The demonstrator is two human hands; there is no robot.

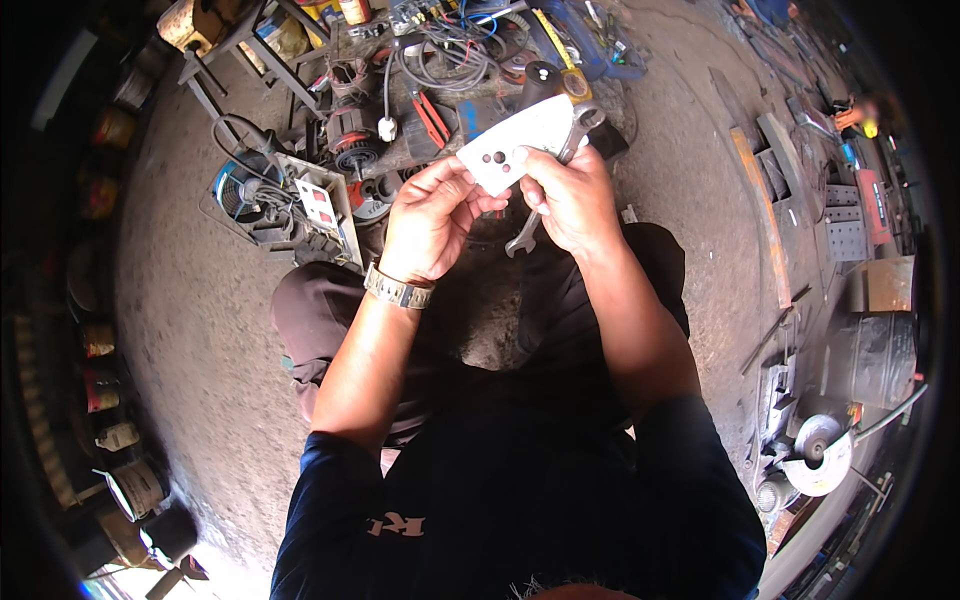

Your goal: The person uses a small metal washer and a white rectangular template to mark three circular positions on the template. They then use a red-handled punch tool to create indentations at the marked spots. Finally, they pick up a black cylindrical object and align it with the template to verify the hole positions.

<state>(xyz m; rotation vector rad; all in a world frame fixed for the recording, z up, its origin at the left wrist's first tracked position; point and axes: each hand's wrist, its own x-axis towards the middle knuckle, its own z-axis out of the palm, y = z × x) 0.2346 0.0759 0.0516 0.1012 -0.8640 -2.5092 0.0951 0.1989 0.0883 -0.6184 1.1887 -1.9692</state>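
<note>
My left hand, a metal-banded watch on its wrist, pinches the lower left corner of a flat white piece between thumb and fingers. Three dark round spots show on the piece; whether they are holes or small parts I cannot tell. My right hand presses its thumb on the piece's right side and grips a combination wrench in the same fist. The wrench's ring end points up and away, and its open jaw sticks out below the fingers. Just behind the white piece stands a black cylindrical part.
Ahead lie a dismantled motor part, coiled grey cable, red-handled pliers, a yellow tape measure and a blue tray. A switch box stands left. Right are a wooden strip and a disc machine.
</note>
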